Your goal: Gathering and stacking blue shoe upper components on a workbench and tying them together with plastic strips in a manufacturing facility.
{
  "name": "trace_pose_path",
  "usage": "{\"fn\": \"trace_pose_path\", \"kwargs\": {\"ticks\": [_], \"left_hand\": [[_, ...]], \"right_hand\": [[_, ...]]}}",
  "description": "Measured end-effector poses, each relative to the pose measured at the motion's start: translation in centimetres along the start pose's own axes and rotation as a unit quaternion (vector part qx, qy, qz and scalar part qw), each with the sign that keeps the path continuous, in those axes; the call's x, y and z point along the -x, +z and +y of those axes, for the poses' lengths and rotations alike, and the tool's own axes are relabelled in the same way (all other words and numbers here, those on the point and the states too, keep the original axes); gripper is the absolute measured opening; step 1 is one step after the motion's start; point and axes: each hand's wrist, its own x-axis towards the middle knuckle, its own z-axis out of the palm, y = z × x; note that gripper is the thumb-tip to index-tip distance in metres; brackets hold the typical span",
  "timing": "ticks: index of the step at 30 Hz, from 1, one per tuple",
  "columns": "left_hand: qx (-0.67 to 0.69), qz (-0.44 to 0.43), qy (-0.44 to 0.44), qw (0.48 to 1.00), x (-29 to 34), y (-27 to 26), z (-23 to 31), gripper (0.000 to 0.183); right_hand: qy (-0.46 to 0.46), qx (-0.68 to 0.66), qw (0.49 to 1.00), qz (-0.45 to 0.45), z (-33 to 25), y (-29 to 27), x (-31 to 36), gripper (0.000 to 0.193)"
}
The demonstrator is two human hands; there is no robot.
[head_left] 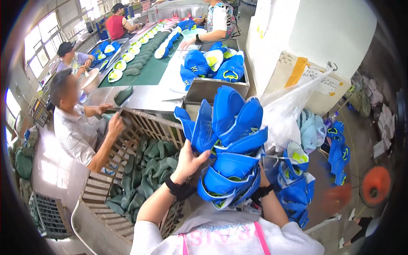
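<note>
A thick bundle of blue shoe uppers (231,138) with lime-green linings is held up in front of my chest. My left hand (189,161) grips its left side, with the thumb lying across the uppers and the other fingers partly hidden. On the opposite side, my right hand (261,174) holds the bundle, mostly covered by it. Just beyond the bundle, a metal bin (212,88) contains more blue uppers (197,63). Further blue uppers (293,187) are stacked low beside my right arm.
At left a person (78,127) handles a dark green shoe last (123,95) beside a slatted crate (95,187) of green lasts. A green conveyor belt (148,76) carries rows of lasts and uppers; several people work along it. White cartons (314,76) and a plastic bag (282,112) stand right.
</note>
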Motion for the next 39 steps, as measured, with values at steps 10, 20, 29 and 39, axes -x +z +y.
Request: {"fn": "trace_pose_path", "kwargs": {"ticks": [10,20,29,39], "left_hand": [[0.002,-0.036,0.030,0.999,-28.9,-3.2,-0.9,0.065],[0.020,-0.031,0.038,0.999,-52.6,-8.8,-7.5,0.044],[-0.254,-0.092,-0.062,0.961,-65.4,-10.2,-22.5,0.062],[-0.327,-0.104,0.039,0.938,-66.8,-9.2,-16.4,0.049]], "right_hand": [[-0.204,0.153,0.966,-0.043,-13.3,2.1,-25.0,0.096],[-0.216,0.156,0.962,-0.061,-19.2,3.4,-45.9,0.100],[-0.174,0.652,0.724,0.146,-14.8,1.7,-54.9,0.079],[-0.031,0.610,0.779,0.140,-12.0,-1.4,-63.5,0.065]]}}
